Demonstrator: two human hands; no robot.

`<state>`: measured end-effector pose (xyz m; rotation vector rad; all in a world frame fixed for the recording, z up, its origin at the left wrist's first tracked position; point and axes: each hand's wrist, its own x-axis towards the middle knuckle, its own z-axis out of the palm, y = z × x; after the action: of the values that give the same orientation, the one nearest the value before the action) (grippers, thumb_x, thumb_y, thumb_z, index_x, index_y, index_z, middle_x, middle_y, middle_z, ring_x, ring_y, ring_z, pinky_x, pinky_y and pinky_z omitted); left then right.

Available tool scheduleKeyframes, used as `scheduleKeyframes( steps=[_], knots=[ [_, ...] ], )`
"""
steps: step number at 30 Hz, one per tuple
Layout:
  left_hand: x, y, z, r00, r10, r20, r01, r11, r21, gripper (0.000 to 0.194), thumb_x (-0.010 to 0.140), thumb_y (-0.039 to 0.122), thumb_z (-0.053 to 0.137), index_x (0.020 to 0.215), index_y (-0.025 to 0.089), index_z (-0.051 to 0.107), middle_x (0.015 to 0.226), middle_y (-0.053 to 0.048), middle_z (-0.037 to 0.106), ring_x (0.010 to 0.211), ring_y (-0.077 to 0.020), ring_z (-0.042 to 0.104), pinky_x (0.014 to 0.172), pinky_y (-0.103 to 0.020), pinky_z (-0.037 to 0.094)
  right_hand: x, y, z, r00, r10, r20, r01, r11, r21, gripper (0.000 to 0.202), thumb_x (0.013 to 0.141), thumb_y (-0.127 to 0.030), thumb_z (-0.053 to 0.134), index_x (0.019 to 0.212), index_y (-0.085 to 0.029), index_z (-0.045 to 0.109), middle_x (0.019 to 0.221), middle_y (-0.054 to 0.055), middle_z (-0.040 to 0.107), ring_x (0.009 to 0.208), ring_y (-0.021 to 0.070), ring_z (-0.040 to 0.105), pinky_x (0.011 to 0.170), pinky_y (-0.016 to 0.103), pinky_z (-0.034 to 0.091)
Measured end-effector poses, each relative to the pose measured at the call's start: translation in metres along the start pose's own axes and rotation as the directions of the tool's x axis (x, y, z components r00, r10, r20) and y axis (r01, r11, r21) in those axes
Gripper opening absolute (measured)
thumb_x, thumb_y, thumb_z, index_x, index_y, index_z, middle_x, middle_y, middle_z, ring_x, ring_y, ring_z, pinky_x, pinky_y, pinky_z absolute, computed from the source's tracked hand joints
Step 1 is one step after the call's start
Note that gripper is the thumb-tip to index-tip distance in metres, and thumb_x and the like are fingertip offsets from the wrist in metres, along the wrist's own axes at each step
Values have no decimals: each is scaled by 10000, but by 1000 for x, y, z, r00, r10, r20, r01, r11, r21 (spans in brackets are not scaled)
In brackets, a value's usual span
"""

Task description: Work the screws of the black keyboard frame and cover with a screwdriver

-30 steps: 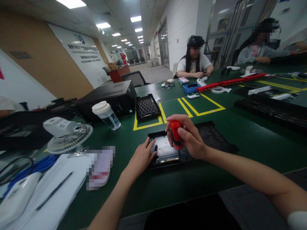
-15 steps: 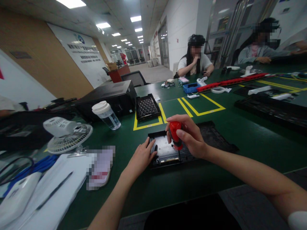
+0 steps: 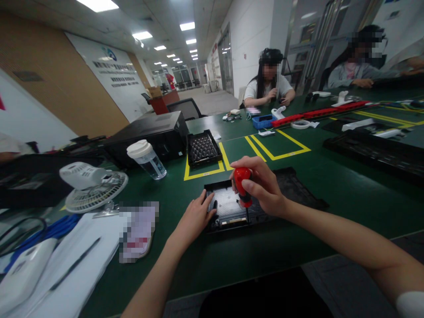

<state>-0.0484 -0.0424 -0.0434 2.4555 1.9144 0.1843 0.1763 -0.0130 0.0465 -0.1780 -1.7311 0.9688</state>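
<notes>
Gripping red screwdriver (image 3: 243, 181): right hand (image 3: 261, 187), fingers curled round handle (left hand (image 3: 195, 214) spread on black casing (image 3: 228, 224)).

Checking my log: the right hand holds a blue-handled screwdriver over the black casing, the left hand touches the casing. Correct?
Not blue: the head view shows a red-handled screwdriver. The right hand does hold it over the black casing, which the left hand touches.

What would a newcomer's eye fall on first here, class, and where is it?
Likely the bright red screwdriver, upright in the right hand over the black casing, whose left end the left hand touches. Next, perhaps, the yellow tape outlines beyond, and the white fan lying at the left.
</notes>
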Motion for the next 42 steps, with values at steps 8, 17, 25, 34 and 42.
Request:
scheduleKeyframes(
  steps=[8,17,25,34,42],
  knots=[
    [-1,0,1,1000,11,-14,-11,1000,9,511,905,389,426,1375,205,348,1472,-166,297,1232,-282,474,1028,-431,364,0,2,-1,999,-33,-1,33,999,-18,283,854,-262,525,1136,-240,515,884,9,484,674,101,495,587,264,419],
    [0,-3,3,1000,2,-12,-2,1000,4,524,900,401,432,1383,221,337,1473,-162,296,1226,-288,479,1019,-453,371,2,2,-2,997,-75,-3,74,996,-53,300,841,-206,535,1138,-244,519,912,6,450,695,96,486,591,259,406],
    [0,-2,4,1000,8,-17,-8,1000,1,517,900,399,433,1373,208,353,1465,-172,308,1224,-286,481,1010,-439,384,5,0,-2,988,-153,1,152,981,-122,310,817,-163,560,1118,-223,522,851,-9,437,661,80,443,559,236,367],
    [1,-2,5,999,16,-36,-16,1000,7,504,898,381,441,1368,217,356,1461,-165,320,1221,-277,487,1006,-437,386,7,0,-2,982,-191,2,189,971,-150,334,787,-129,592,1103,-211,519,852,-3,442,683,86,454,567,230,387],
    [1,-3,5,1000,14,-24,-14,1000,10,520,900,389,433,1381,213,341,1464,-166,311,1223,-275,484,1014,-426,382,8,0,-2,976,-217,-5,213,959,-187,340,768,-133,619,1086,-208,522,835,-9,431,680,85,451,556,220,393]
  ],
)
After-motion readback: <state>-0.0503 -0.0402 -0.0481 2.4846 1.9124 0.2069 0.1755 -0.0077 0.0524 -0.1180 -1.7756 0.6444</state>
